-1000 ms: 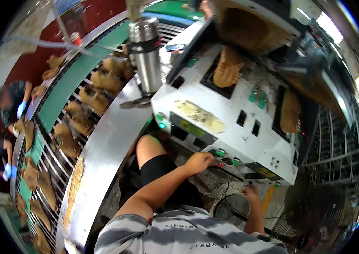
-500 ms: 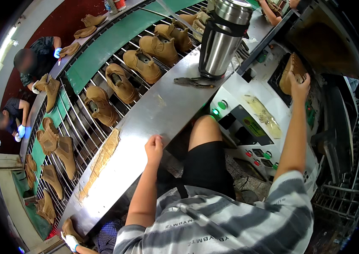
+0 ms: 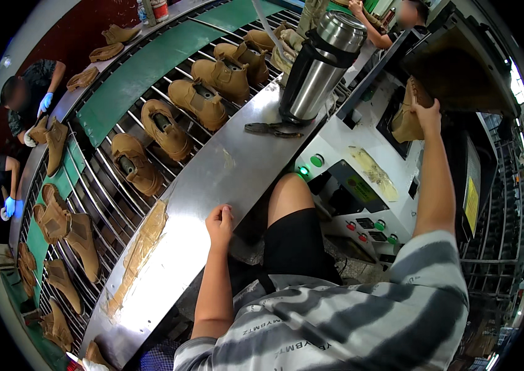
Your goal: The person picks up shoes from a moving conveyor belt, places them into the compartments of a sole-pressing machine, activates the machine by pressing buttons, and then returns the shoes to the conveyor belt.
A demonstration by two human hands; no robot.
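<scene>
My right hand (image 3: pixel 427 117) grips a tan suede shoe (image 3: pixel 405 121) by its sole side. The shoe is held upright on end, at the dark opening in the top of a white machine (image 3: pixel 342 151); whether it touches the machine I cannot tell. My left hand (image 3: pixel 220 226) is curled into a loose fist over the metal ledge (image 3: pixel 203 201), with nothing visible in it. On the ledge lie dark pliers (image 3: pixel 273 129), and behind them stands a steel thermos (image 3: pixel 319 77) with a black handle.
A roller conveyor (image 3: pixel 104 179) curves along the left, bearing several tan shoes (image 3: pixel 197 102) and green sheets (image 3: pixel 141 65). Two gloved co-workers (image 3: pixel 36 93) stand beyond it; another person (image 3: pixel 392 31) is at the back right. The machine's dark raised cover (image 3: pixel 460 65) overhangs my right hand.
The view has shifted slightly, and the person at the back right shows more. My right hand still holds the shoe at the machine; the shoe's tilt differs a little. My left hand stays curled.
</scene>
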